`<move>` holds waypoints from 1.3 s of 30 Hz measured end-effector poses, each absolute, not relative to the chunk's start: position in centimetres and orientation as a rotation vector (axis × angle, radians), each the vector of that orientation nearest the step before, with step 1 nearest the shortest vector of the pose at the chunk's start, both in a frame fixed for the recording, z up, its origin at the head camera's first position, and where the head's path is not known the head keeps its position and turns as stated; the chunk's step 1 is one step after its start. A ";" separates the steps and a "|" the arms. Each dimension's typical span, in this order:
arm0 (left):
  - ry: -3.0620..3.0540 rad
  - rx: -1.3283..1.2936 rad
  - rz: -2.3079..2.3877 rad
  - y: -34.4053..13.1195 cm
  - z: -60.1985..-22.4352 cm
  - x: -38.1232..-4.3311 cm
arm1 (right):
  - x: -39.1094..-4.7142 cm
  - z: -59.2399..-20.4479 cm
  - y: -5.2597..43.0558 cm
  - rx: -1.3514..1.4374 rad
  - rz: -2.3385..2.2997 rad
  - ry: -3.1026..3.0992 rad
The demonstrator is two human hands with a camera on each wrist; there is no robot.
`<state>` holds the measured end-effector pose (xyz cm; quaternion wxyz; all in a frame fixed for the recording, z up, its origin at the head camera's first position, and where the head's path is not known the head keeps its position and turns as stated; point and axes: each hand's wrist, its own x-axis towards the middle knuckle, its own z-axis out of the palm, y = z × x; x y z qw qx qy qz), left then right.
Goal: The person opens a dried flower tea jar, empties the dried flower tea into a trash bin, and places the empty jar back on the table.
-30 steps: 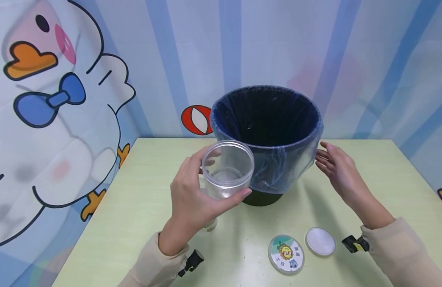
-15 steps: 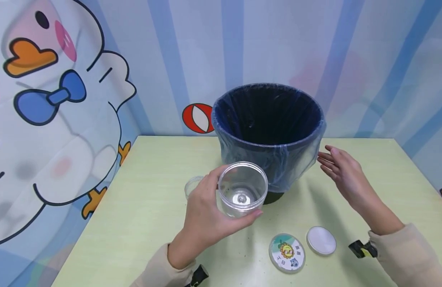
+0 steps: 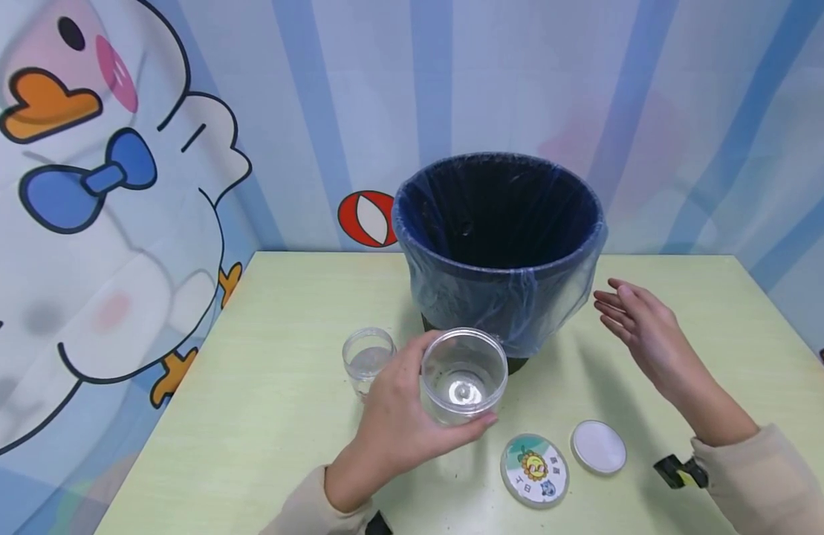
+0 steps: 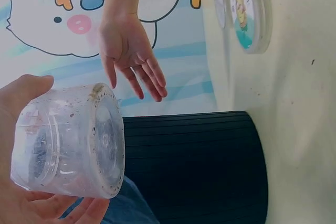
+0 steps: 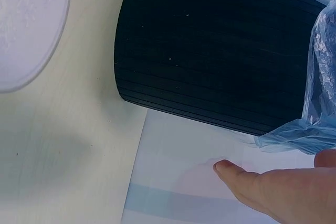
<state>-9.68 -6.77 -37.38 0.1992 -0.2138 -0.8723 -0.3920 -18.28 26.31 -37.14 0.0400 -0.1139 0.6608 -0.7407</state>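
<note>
My left hand [image 3: 408, 420] grips a clear plastic jar [image 3: 464, 375] around its side, in front of the trash can. In the left wrist view the jar [image 4: 68, 140] lies sideways in the frame, with small dark specks around its base. The black trash can [image 3: 512, 364] wears a translucent blue bag [image 3: 498, 305] folded over its rim. To its right my right hand [image 3: 635, 323] hovers with its fingers extended, holding nothing. Behind the left hand stands a second clear jar [image 3: 368, 360], partly hidden by that hand.
A round lid with a sunflower picture [image 3: 535, 471] lies on the table [image 3: 251, 416] near the front. Beside it lies a plain white lid [image 3: 599, 447]. Dark crumbs dot the tabletop around the lids. A cartoon-printed backdrop [image 3: 318, 111] rises behind the table.
My left hand has brought the jar from the trash can's rim down and to the right, toward me. The second jar has come into view. My right hand has shifted slightly away from the can.
</note>
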 end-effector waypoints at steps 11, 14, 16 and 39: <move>-2.489 -0.560 -1.110 -6.5 -38.9 -9.4 | -18.1 -37.8 26.6 -0.368 -2.304 1.987; -2.490 -0.571 -1.111 -6.4 -39.3 -9.5 | -18.1 -38.0 26.6 -0.366 -2.310 1.982; -2.486 -0.579 -1.114 -6.4 -39.5 -9.5 | -18.1 -38.1 26.6 -0.363 -2.314 1.979; -2.630 -0.565 -1.184 -6.5 -41.9 -9.4 | -17.6 -39.4 26.9 -0.308 -2.307 1.962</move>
